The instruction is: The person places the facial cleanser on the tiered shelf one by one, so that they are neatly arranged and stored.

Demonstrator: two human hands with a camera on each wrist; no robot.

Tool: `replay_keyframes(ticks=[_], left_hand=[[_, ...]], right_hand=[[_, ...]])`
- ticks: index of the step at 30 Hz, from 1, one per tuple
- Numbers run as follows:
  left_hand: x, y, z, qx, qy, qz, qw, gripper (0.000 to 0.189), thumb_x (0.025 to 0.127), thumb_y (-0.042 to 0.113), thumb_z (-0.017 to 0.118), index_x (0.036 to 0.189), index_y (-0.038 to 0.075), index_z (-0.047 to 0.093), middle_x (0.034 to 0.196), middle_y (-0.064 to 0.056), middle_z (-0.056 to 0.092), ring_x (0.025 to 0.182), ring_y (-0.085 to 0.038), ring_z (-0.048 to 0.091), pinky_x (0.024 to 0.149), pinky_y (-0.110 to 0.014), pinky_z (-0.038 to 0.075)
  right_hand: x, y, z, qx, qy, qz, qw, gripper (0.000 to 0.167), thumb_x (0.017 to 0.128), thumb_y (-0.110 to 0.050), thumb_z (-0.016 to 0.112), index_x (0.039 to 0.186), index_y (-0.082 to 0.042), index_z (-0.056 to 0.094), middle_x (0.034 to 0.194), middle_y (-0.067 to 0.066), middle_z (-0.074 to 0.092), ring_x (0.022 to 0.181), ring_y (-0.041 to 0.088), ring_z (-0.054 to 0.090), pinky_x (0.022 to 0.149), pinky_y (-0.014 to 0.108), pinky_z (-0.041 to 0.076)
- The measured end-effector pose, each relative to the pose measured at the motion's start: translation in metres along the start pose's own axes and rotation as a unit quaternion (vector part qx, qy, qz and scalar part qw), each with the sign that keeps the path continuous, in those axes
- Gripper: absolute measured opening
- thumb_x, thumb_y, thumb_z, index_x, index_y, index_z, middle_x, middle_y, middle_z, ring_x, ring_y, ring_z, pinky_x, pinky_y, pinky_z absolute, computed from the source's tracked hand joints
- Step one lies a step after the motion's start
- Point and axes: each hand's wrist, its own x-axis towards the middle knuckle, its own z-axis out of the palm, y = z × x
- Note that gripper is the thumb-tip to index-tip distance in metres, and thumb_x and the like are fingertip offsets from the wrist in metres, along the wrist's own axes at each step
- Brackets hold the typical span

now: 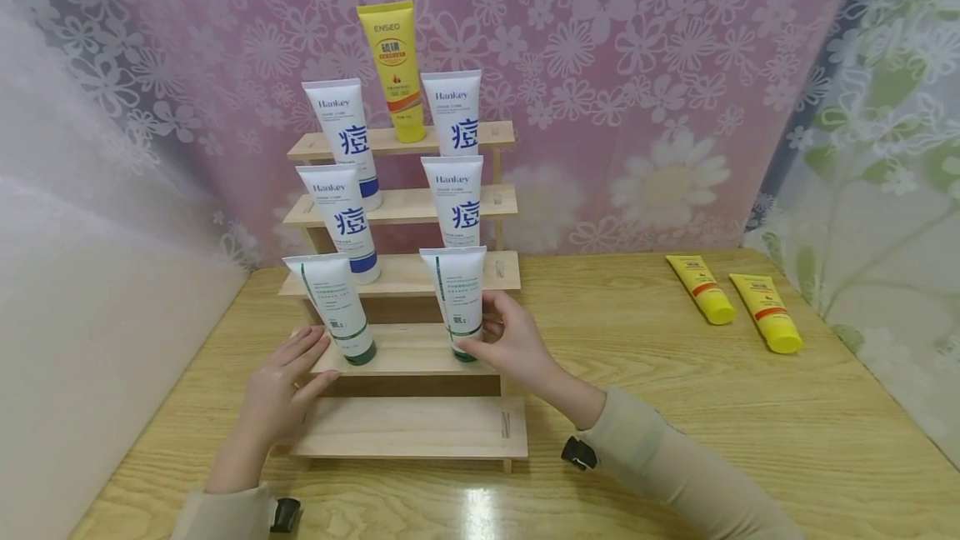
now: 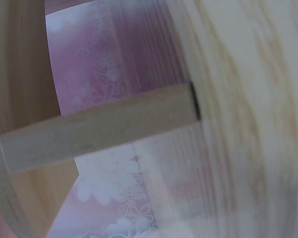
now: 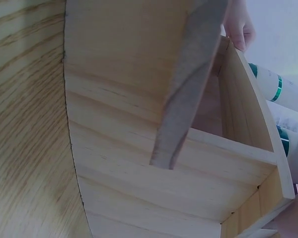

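A wooden stepped display stand (image 1: pixel 405 427) bears several squeeze tubes standing on their caps. On its second step from the bottom, my right hand (image 1: pixel 517 344) holds a white tube with green print (image 1: pixel 459 294), thumb at the lower front and fingers at its right side. A matching white-and-green tube (image 1: pixel 333 307) stands at the left of that step. Close beside it, my left hand (image 1: pixel 281 386) rests at the stand's left end, fingers extended and thumb near the board's front edge. The right wrist view shows the left hand's fingers (image 3: pixel 240 37) at the board's far end.
White-and-blue Hankey tubes (image 1: pixel 337 215) fill the left and right of the two steps above. A yellow tube (image 1: pixel 396 73) stands mid-top. Two yellow tubes (image 1: pixel 701 288) lie on the wooden table (image 1: pixel 637 340) at right. A flowered backdrop (image 1: pixel 585 107) hangs behind.
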Motion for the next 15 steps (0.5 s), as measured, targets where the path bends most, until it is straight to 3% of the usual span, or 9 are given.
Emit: replay_keyframes(ticks=[7, 15], left_hand=[[0.001, 0.001, 0.0, -0.001, -0.001, 0.0, 1.0, 0.053, 0.078, 0.041, 0.063, 0.111, 0.0, 0.061, 0.12, -0.014, 0.054, 0.114, -0.032, 0.045, 0.098, -0.041, 0.034], [0.001, 0.0, 0.001, -0.004, 0.008, 0.012, 0.9999, 0.054, 0.08, 0.043, 0.059, 0.11, -0.002, 0.061, 0.118, -0.015, 0.055, 0.112, -0.033, 0.046, 0.102, -0.034, 0.03]], right_hand=[[-0.001, 0.001, 0.0, 0.004, 0.002, -0.002, 1.0, 0.048, 0.069, 0.01, 0.069, 0.112, 0.009, 0.047, 0.11, 0.019, 0.053, 0.101, 0.028, 0.053, 0.087, 0.029, 0.047], [0.003, 0.02, 0.001, 0.007, 0.006, -0.018, 0.9998, 0.05, 0.068, 0.009, 0.07, 0.113, 0.006, 0.048, 0.109, 0.016, 0.055, 0.1, 0.027, 0.053, 0.085, 0.028, 0.047]])
